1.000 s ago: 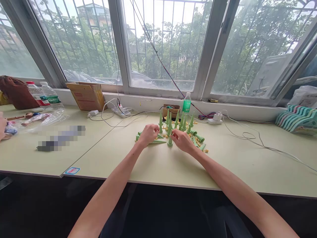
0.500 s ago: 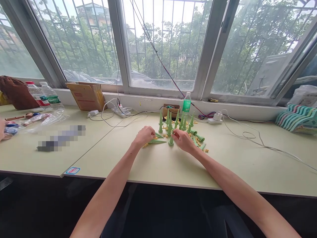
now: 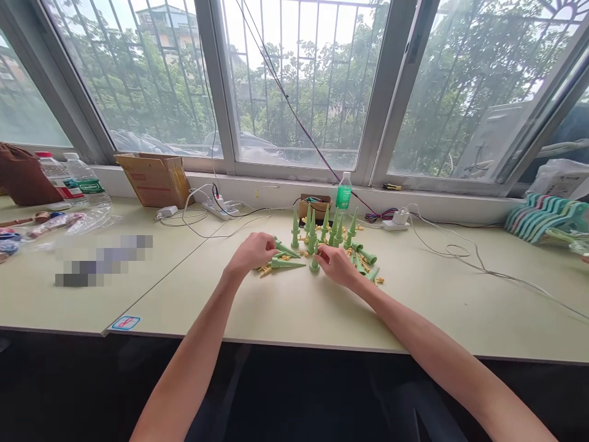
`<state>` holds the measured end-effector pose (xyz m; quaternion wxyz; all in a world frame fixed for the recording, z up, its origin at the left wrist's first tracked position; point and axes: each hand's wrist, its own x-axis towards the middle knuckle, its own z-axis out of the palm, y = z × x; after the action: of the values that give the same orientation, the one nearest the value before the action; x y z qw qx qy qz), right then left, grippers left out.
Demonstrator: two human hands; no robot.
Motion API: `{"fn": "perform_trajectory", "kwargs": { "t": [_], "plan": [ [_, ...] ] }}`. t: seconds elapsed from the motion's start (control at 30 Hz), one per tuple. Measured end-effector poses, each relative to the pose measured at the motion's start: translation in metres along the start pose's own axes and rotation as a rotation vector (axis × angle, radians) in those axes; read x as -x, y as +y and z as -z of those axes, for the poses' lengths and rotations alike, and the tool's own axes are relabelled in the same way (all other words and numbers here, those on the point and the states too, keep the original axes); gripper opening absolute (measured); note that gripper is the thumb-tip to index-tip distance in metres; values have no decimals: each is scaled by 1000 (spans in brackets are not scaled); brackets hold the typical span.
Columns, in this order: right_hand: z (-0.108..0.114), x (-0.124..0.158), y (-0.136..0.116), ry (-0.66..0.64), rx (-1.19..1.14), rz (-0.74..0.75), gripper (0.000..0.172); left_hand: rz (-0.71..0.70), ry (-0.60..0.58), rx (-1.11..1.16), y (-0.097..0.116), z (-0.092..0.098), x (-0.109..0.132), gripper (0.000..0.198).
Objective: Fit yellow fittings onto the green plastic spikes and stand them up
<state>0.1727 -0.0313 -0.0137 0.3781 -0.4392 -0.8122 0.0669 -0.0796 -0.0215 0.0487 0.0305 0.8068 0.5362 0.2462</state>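
My right hand (image 3: 339, 265) pinches the upper part of a short green plastic spike (image 3: 314, 266) standing on its wide cap near the front of the group. My left hand (image 3: 254, 250) is closed, fingertips together, beside several green spikes lying down (image 3: 288, 264); anything between its fingers is too small to make out. Small yellow plastic valves (image 3: 265, 270) lie among those spikes. Behind my hands, several green spikes (image 3: 311, 232) stand upright with their points up. More spikes (image 3: 367, 253) and yellow pieces lie to the right, partly hidden by my right hand.
A green-labelled bottle (image 3: 343, 193) and a small cardboard box (image 3: 314, 205) stand behind the spikes. Power strips (image 3: 221, 209) and white cables (image 3: 478, 261) run along the back. A larger carton (image 3: 151, 181), bottles (image 3: 89, 181) and hangers (image 3: 545, 218) sit farther out.
My left hand has shifted slightly left, away from the lying spikes, uncovering more of them. The right hand stays at the short standing spike. The whole view has turned a little.
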Motion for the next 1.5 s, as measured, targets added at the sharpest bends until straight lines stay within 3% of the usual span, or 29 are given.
{"fn": "perform_trajectory", "kwargs": {
  "t": [0.27,0.53,0.9,1.03,1.27,1.5],
  "plan": [
    [-1,1,-2,-5,-32,-8,23,30,-206,-38,-10,2,27,6],
    [0,5,-3,-9,-57,-8,21,34,-232,-92,-3,-3,39,16],
    [-3,5,-1,-5,-93,0,21,-130,-345,1,17,-10,55,19],
    [-2,5,-2,-3,-100,1,22,-208,-324,-54,25,-14,56,19],
    [-1,5,-5,-18,-114,-11,21,-159,-216,-86,13,-10,57,21],
    [-1,5,-6,-21,-105,-9,19,-164,-166,-89,12,-18,57,21]
  ]
}}
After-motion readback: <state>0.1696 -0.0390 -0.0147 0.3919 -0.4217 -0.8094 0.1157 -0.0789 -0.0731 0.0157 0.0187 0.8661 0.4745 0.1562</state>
